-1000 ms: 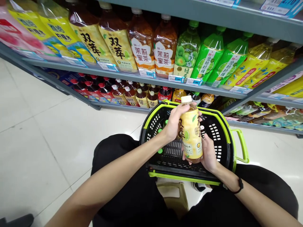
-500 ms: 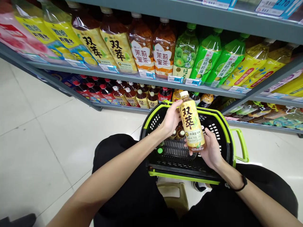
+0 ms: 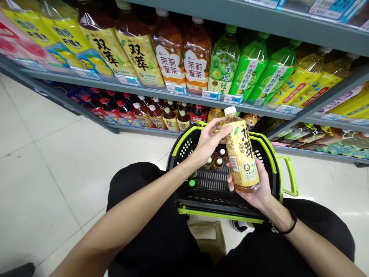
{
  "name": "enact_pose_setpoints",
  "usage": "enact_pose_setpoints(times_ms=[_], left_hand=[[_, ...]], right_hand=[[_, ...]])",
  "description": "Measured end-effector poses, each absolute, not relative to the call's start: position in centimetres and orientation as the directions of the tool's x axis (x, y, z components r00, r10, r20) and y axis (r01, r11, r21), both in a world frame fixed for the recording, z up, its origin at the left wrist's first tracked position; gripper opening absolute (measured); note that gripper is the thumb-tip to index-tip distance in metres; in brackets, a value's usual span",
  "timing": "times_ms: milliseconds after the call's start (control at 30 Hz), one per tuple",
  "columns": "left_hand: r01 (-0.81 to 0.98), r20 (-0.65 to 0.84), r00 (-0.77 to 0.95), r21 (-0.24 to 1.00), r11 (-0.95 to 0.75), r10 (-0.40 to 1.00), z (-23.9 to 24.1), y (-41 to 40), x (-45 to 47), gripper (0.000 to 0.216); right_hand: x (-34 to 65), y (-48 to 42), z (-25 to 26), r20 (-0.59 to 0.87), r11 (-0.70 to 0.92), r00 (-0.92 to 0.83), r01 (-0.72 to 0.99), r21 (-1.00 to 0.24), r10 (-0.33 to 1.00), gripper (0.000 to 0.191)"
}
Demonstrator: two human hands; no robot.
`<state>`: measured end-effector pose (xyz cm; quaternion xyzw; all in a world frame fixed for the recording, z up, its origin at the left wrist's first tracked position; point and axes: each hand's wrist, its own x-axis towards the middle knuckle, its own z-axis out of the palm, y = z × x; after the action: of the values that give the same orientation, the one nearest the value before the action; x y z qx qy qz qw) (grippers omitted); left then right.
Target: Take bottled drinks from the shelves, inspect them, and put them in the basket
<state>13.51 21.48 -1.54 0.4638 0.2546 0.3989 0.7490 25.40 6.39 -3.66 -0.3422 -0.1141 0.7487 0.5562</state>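
Observation:
A bottle of tea with a yellow label and white cap is held tilted above the basket. My right hand cups its lower part from below and the right, fingertips showing at its left side. Higher up, my left hand has its thumb across the front of the label, with the other fingers at the bottle's left side and partly behind it. Under both hands stands the black shopping basket with lime-green trim. Several small dark bottles with pale caps and a green-capped bottle are inside.
Ahead, a grey shelf carries large drink bottles, with smaller red-capped bottles on the level below. The basket's green handle sticks out right. A beige stool is between my legs, on a tiled floor.
The tea bottle has turned in my hands, so the side of its label now shows. It has shifted slightly right and down. My left thumb now lies across the label.

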Motion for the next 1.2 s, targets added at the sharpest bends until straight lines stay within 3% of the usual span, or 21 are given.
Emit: enact_pose_setpoints(times_ms=[200,700,1200], left_hand=[[-0.317,-0.047,0.528,0.915,0.248,0.848,-1.3,21.4,13.5,0.045],[-0.322,-0.049,0.538,0.911,0.258,0.841,-1.2,21.3,13.6,0.056],[-0.364,0.033,0.553,0.908,0.206,0.833,-0.9,21.2,13.1,0.054]], right_hand=[[25.3,6.0,-4.3,-0.373,-0.275,-0.051,-0.768,-0.578,0.927,0.055],[26.0,5.3,-5.1,-0.262,-0.379,-0.277,-0.741,-0.554,0.924,0.083],[25.4,5.7,-3.7,-0.144,-0.281,-0.241,-0.793,-0.540,0.960,0.073]])
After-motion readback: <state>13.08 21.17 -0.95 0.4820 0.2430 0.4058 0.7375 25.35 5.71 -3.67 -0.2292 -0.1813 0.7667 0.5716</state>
